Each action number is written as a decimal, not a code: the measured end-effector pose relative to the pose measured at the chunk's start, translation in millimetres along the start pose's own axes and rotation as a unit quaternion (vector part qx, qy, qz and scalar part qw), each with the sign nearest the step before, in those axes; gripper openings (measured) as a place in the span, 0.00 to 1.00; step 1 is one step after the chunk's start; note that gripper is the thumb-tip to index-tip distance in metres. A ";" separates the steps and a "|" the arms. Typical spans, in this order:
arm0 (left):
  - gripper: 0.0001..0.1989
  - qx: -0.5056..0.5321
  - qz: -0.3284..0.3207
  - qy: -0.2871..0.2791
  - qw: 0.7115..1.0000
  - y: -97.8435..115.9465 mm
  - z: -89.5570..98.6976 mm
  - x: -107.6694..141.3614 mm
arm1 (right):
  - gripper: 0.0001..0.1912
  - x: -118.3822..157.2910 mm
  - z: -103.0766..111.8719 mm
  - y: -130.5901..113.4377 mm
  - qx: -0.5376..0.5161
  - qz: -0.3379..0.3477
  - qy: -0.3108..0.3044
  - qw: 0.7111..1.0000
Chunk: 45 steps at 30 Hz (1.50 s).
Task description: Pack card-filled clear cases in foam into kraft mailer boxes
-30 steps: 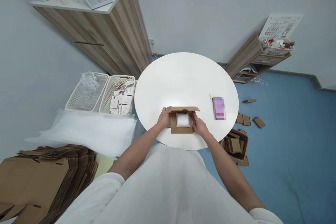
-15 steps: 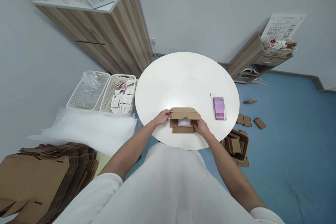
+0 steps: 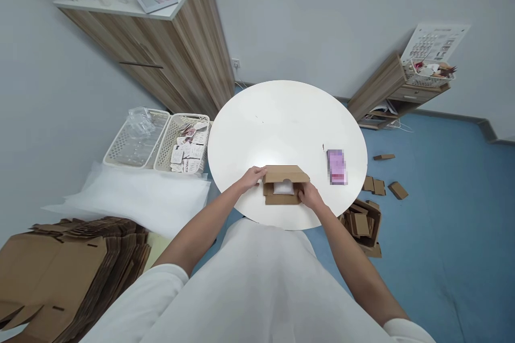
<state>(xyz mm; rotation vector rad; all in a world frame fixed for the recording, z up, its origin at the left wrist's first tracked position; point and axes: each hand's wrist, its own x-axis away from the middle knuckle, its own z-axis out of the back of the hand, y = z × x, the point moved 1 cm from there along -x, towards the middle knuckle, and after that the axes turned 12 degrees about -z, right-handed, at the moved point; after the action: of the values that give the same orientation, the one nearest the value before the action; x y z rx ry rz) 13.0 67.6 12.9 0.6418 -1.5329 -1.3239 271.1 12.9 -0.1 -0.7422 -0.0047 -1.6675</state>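
Observation:
A small brown cardboard box [image 3: 286, 173] sits near the front edge of the round white table [image 3: 281, 123], its lid flap partly lowered over it. Inside, a white wrapped item [image 3: 284, 187] shows through the front gap. My left hand [image 3: 250, 179] holds the left edge of the lid, its fingers closed there. On the opposite side, my right hand [image 3: 310, 196] grips the right corner of the box, thumb toward the front and the other fingers partly hidden behind the cardboard.
A pixelated purple item [image 3: 337, 166] lies on the table's right. To the left stand white baskets, one with plastic bags [image 3: 140, 122], one with printed cards [image 3: 187, 150]; foam sheets [image 3: 140, 193] and flat cardboard blanks [image 3: 52, 273] lie below. Folded boxes fill a carton [image 3: 376, 225] on the floor.
The lid has shifted slightly to the right. My left hand has moved a little further onto the lid's edge; my right hand stays at the right corner.

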 end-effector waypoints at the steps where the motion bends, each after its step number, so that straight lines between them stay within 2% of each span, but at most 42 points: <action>1: 0.21 -0.007 -0.012 -0.008 1.000 -0.1 -2.9 0.3 | 0.22 0.7 0.8 0.4 -0.014 0.005 -0.002 1.000; 3: 0.19 -0.014 -0.045 -0.031 0.998 -1.1 -8.9 1.6 | 0.21 3.0 2.9 0.5 -0.057 0.010 -0.011 0.998; 5: 0.20 -0.034 -0.073 -0.034 0.996 -3.8 -14.0 3.3 | 0.25 5.9 4.3 0.6 -0.120 0.007 -0.041 0.992; 9: 0.23 -0.138 -0.077 0.043 0.986 -12.2 -19.1 6.2 | 0.35 9.2 1.7 4.1 -0.236 -0.016 -0.118 0.964; 12: 0.25 -0.186 -0.071 0.069 0.978 -16.0 -21.0 8.4 | 0.39 8.4 -3.7 10.4 -0.271 -0.044 -0.114 0.955; 16: 0.25 -0.204 -0.083 0.064 0.973 -16.9 -24.3 11.3 | 0.37 7.9 -9.5 13.2 -0.279 -0.058 -0.077 0.955; 21: 0.24 -0.192 -0.090 0.073 0.974 -19.9 -29.5 12.4 | 0.31 10.9 -10.9 3.0 -0.261 -0.049 -0.074 0.961; 26: 0.25 -0.191 -0.087 0.072 0.975 -26.5 -28.7 13.4 | 0.33 8.1 -8.9 -2.8 -0.201 -0.032 -0.069 0.977; 31: 0.31 -0.204 -0.109 0.056 0.971 -33.5 -27.1 16.2 | 0.40 5.0 -6.9 3.5 -0.192 0.018 -0.100 0.976; 34: 0.34 -0.207 -0.112 0.080 0.969 -34.0 -28.5 17.5 | 0.44 8.0 -5.2 6.8 -0.207 0.025 -0.119 0.971; 36: 0.32 -0.201 -0.109 0.094 0.969 -32.4 -28.8 20.1 | 0.42 10.8 -4.5 7.3 -0.215 0.027 -0.122 0.969; 38: 0.28 -0.195 -0.126 0.071 0.970 -30.3 -27.4 25.3 | 0.40 13.3 -4.6 7.2 -0.214 0.039 -0.122 0.968; 40: 0.29 -0.200 -0.168 0.009 0.965 -29.4 -24.4 32.4 | 0.39 14.8 -5.4 7.4 -0.208 0.048 -0.121 0.969; 43: 0.46 -0.239 -0.223 -0.072 0.942 -33.5 -19.5 41.7 | 0.39 15.6 -7.5 8.9 -0.204 0.053 -0.119 0.970; 45: 0.58 -0.275 -0.235 -0.092 0.928 -39.5 -18.5 43.5 | 0.39 15.7 -9.3 10.2 -0.208 0.056 -0.120 0.969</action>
<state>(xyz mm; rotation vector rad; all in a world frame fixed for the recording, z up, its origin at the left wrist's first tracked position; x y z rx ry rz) 5.0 11.5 -11.4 0.5433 -1.0871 -2.1276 275.1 -7.2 -4.1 -1.2364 0.2188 -1.4774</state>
